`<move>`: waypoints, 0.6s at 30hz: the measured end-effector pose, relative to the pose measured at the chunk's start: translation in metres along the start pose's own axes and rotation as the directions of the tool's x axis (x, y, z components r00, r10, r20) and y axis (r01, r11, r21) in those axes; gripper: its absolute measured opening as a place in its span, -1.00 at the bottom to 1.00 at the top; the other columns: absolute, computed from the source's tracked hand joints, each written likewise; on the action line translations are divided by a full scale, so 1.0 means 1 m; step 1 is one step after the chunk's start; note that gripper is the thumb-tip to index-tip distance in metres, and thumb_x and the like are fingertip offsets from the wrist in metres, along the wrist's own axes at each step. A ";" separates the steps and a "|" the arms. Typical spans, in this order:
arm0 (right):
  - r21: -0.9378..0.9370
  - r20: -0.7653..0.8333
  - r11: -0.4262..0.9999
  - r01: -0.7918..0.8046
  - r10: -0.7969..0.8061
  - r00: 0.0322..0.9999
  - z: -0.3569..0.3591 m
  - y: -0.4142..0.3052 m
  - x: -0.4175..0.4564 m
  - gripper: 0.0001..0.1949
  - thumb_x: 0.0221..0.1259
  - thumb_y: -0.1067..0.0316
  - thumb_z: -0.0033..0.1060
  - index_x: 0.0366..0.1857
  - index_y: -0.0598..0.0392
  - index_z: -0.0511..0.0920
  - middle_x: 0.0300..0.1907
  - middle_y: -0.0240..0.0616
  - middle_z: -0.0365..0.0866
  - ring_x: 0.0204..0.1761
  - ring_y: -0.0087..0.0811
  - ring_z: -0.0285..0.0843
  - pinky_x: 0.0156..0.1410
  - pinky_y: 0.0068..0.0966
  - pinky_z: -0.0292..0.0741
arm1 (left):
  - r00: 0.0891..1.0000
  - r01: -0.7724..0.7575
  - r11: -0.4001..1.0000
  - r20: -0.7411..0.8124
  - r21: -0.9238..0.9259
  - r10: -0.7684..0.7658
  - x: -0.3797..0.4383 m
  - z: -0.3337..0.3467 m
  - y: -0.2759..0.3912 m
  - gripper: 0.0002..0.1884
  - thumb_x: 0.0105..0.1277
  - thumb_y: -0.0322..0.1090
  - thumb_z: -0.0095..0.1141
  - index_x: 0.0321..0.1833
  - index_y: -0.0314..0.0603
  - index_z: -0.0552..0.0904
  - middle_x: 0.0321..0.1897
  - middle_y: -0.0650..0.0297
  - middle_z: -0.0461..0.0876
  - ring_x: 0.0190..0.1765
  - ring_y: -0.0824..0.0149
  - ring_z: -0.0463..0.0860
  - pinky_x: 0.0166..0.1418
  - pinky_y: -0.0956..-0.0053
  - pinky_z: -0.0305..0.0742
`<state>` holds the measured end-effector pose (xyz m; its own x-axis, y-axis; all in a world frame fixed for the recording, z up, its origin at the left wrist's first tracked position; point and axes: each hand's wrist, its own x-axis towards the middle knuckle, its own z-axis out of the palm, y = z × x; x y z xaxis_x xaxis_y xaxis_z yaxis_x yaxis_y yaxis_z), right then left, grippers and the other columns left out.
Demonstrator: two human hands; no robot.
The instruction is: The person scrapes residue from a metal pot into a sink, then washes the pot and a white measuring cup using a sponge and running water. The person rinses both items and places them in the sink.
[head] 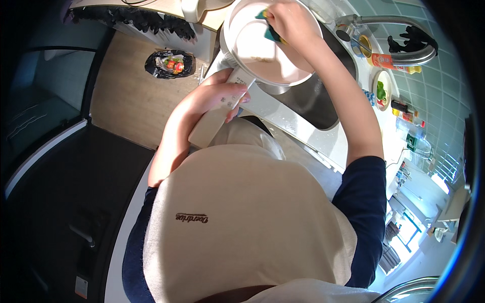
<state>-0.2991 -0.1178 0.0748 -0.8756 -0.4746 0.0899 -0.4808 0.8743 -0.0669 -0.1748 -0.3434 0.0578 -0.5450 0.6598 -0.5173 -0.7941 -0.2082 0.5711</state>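
My left hand (223,91) is wrapped around the long pale handle (212,123) of a white-lined cooking pot (244,41). Small printed markings and round symbols show on the handle. Inside the pot, my right hand (291,22) grips a green and yellow scouring sponge (273,35), partly covered by the fingers, near the inner wall. A brownish patch of residue (261,59) lies on the pale inside of the pot. The pot is tilted with its mouth towards me, over the edge of a dark sink basin (320,104).
A curved metal faucet (398,19) with black gloves (413,39) hung on it stands right of the sink. Along the tiled wall are an orange bottle (380,60), a dish with green leaves (382,91) and several bottles. A black rubbish bag (170,64) sits on the floor.
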 end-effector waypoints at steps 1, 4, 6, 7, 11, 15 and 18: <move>-0.180 -0.021 0.982 0.051 -0.055 0.998 0.017 0.018 -0.008 -0.93 0.01 0.42 0.24 -0.49 0.14 0.69 -0.51 -0.03 0.64 -0.45 -0.11 0.66 -0.25 -0.34 0.58 | 1.000 0.000 1.000 0.010 -0.002 0.000 0.000 0.002 0.001 -0.49 0.25 -0.38 0.15 0.25 -0.39 0.36 -0.42 0.18 0.52 -0.66 0.38 0.46 -0.59 0.50 0.34; 0.007 0.253 0.998 -0.068 0.064 0.965 0.009 0.012 -0.042 -0.93 0.00 0.44 0.25 -0.49 0.12 0.71 -0.48 -0.05 0.67 -0.41 -0.11 0.68 -0.22 -0.33 0.60 | 1.000 -0.016 1.000 0.001 -0.003 0.016 -0.001 0.001 0.001 -0.49 0.25 -0.38 0.15 0.23 -0.41 0.36 -0.41 0.17 0.52 -0.67 0.38 0.46 -0.58 0.50 0.34; 0.354 0.368 0.926 -0.131 -0.009 0.930 0.001 -0.009 -0.059 -0.93 -0.05 0.45 0.36 -0.46 0.18 0.70 -0.48 -0.09 0.69 -0.45 -0.20 0.68 -0.23 -0.39 0.61 | 1.000 -0.011 1.000 -0.018 -0.006 0.011 -0.003 0.004 0.001 -0.49 0.24 -0.38 0.15 0.22 -0.42 0.36 -0.41 0.17 0.53 -0.67 0.38 0.45 -0.59 0.49 0.34; 0.576 0.380 0.802 -0.157 -0.093 0.920 0.002 -0.017 -0.063 -0.90 -0.06 0.45 0.39 -0.45 0.21 0.70 -0.48 -0.11 0.70 -0.46 -0.24 0.68 -0.24 -0.41 0.60 | 1.000 -0.003 1.000 -0.028 -0.010 0.003 -0.003 0.004 0.001 -0.50 0.24 -0.38 0.14 0.22 -0.43 0.36 -0.41 0.16 0.53 -0.68 0.38 0.45 -0.59 0.49 0.34; 0.599 0.279 0.799 -0.052 -0.148 0.949 0.009 -0.043 -0.032 -0.89 -0.04 0.46 0.36 -0.42 0.24 0.69 -0.43 -0.09 0.70 -0.42 -0.29 0.68 -0.22 -0.44 0.59 | 1.000 0.014 1.000 0.015 0.019 -0.015 -0.001 0.003 0.002 -0.69 0.26 -0.35 0.16 -0.03 -0.38 0.46 -0.38 0.16 0.57 -0.64 0.32 0.50 -0.54 0.43 0.39; 0.375 -0.004 0.925 0.068 -0.072 0.997 0.024 -0.044 -0.001 -0.92 -0.04 0.46 0.23 -0.50 0.22 0.67 -0.45 -0.01 0.66 -0.29 -0.12 0.67 -0.11 -0.33 0.59 | 0.998 -0.017 1.000 0.063 -0.001 0.017 0.002 0.003 0.001 -0.64 0.21 -0.34 0.17 0.01 -0.37 0.44 -0.38 0.16 0.54 -0.66 0.34 0.47 -0.59 0.46 0.37; -0.005 -0.251 0.971 0.240 -0.234 0.939 0.030 -0.027 0.004 -0.87 -0.11 0.46 0.15 -0.47 0.23 0.65 -0.42 0.05 0.64 -0.24 -0.06 0.63 -0.02 -0.29 0.54 | 0.998 -0.045 0.999 0.047 -0.007 0.045 0.003 0.004 -0.002 -0.64 0.19 -0.32 0.19 -0.03 -0.35 0.45 -0.38 0.17 0.53 -0.65 0.34 0.48 -0.58 0.47 0.37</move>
<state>-0.2911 -0.1466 0.0471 -0.6983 -0.6247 0.3496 -0.6769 0.7351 -0.0385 -0.1738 -0.3384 0.0579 -0.5673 0.6828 -0.4604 -0.7705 -0.2427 0.5895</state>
